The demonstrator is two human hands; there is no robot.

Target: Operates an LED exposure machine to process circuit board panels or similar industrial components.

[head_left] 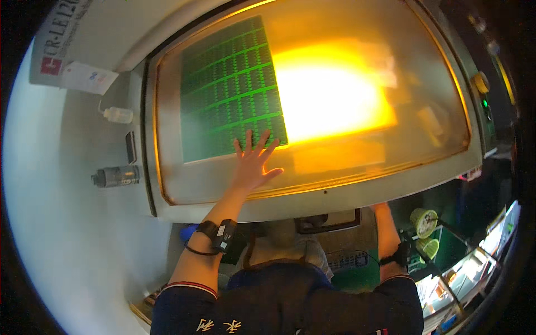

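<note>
A large green circuit board panel [230,89] with rows of repeated patterns lies on the left half of a wide framed machine bed [335,159]. My left hand [257,163] is open over the panel's near edge, fingers spread and palm down. Its fingertips overlap the lower right part of the panel; whether they press on it or on a clear cover, I cannot tell. My right hand [381,207] is at the front edge of the machine, well to the right. Most of it is hidden by the frame, so its fingers do not show.
Bright yellow light [335,100] glares beside the panel. A white squeeze bottle [118,115] and a grey bottle [117,177] stand left of the machine. At the right are a yellow knob [481,83], green pots [424,222] and a keyboard [347,260] below the front edge.
</note>
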